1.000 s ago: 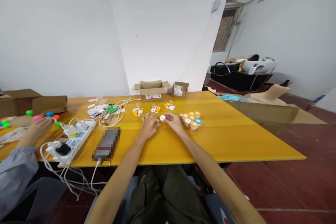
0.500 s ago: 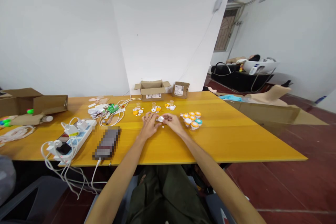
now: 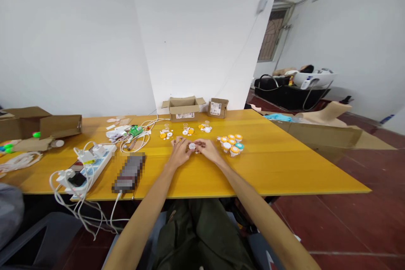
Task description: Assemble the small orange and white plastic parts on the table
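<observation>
A small round white plastic piece (image 3: pixel 192 146) sits between my two hands, just above the table. My left hand (image 3: pixel 179 152) has its fingertips closed on the left side of this piece. From the other side, my right hand (image 3: pixel 206 150) pinches at its edge, with fingers curled in; part of the grip is hidden. A tiny white part (image 3: pixel 196 152) lies under the right fingertips. To the right stands a cluster of small clear cups with orange, white and teal lids (image 3: pixel 234 150). Beyond my hands are groups of loose orange and white parts (image 3: pixel 190 131), each with a clear cup.
Two cardboard boxes, one open (image 3: pixel 184 109) and one smaller (image 3: pixel 218 108), stand against the wall. On the left lie a blurred-out phone-like device (image 3: pixel 128 173), a power strip (image 3: pixel 95 168) with white cables, and a green item (image 3: pixel 136 130) among tangled wires.
The round white piece has shifted slightly left and toward me, and its face now looks duller and more see-through. My right fingers have moved a little left with it.
</observation>
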A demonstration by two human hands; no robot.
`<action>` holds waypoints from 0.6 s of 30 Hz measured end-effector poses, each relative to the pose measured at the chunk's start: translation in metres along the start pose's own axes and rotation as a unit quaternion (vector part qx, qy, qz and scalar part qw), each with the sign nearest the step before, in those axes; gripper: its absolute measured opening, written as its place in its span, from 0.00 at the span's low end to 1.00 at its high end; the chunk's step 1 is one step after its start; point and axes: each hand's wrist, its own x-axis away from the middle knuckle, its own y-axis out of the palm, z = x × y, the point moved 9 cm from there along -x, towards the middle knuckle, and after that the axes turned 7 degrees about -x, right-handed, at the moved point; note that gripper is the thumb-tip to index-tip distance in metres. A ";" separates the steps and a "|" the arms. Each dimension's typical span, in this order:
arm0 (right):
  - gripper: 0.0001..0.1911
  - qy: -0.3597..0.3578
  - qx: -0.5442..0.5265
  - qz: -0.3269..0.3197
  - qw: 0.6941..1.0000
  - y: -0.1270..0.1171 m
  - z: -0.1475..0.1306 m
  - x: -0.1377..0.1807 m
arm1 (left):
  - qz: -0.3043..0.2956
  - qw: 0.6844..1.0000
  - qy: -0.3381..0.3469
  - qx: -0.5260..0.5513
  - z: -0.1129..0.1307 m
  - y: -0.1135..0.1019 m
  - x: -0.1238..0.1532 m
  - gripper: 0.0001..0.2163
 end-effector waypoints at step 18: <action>0.07 -0.025 0.092 0.050 0.994 -0.008 -0.017 0.003 | 0.050 0.998 -0.042 0.015 -0.006 -0.012 0.000 0.07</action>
